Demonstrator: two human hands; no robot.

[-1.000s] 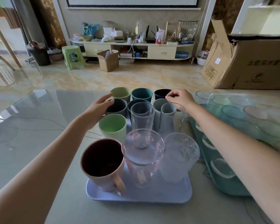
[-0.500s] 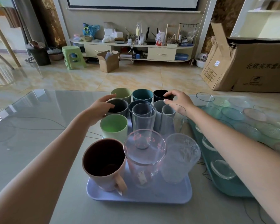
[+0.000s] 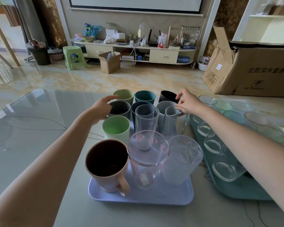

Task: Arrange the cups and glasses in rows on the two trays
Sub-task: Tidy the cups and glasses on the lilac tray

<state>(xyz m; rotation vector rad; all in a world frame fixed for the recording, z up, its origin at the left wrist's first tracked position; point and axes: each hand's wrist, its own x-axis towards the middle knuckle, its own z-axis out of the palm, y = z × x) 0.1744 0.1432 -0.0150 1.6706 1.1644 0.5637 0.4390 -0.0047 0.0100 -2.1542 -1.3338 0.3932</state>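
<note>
A lilac tray (image 3: 170,196) carries rows of cups: a pink mug (image 3: 107,164), a pink-printed glass (image 3: 146,159) and a frosted glass (image 3: 182,161) in front, a light green cup (image 3: 116,127) and tall clear glasses behind. At the back stand an olive cup (image 3: 124,95), a teal cup (image 3: 145,96) and a black cup (image 3: 167,95). My left hand (image 3: 102,108) rests against the dark grey cup (image 3: 120,108), fingers curled and apart. My right hand (image 3: 187,102) touches the black cup's rim with its fingertips. A teal tray (image 3: 236,190) to the right holds upturned glasses.
The trays sit on a glass-topped table (image 3: 39,128). Several pale glasses (image 3: 256,118) stand at the table's far right. Beyond the table are a tiled floor, a large cardboard box (image 3: 256,71), a green stool (image 3: 74,57) and a low cabinet.
My right hand has moved from the grey cups back to the black cup's rim. My left hand has slid slightly farther along the dark grey cup. The cups stand as before.
</note>
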